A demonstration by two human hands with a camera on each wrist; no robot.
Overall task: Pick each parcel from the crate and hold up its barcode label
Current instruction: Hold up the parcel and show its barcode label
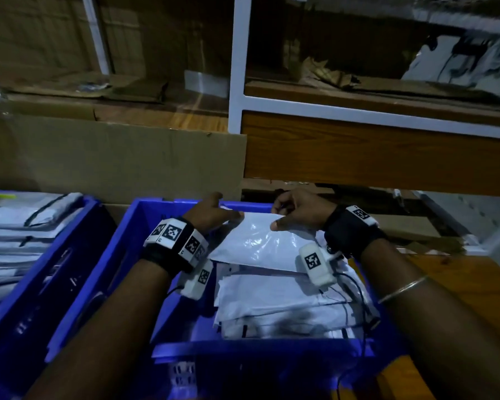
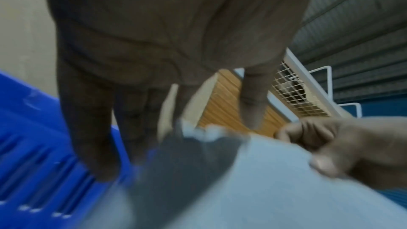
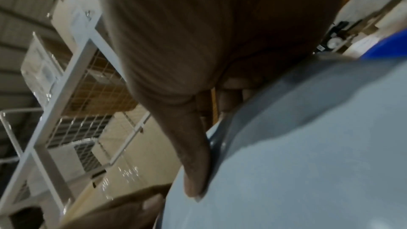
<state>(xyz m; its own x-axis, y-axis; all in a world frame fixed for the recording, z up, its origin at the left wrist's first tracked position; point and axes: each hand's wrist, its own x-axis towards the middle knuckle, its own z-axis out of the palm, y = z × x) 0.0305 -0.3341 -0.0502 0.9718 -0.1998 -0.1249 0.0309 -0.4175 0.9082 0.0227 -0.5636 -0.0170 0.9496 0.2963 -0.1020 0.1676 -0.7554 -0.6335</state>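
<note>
We are pinching the far edge of the shiny white plastic parcel bag with our left hand and right hand, lifting it off the pile by the far wall of the blue plastic crate. No barcode label is showing, so next we should probably turn it over.

Both hands grip the far edge of a glossy white plastic mailer parcel, the left hand at its 10 o'clock corner, the right hand at 1 o'clock, above a blue plastic crate stacked with flat white parcels.
</note>
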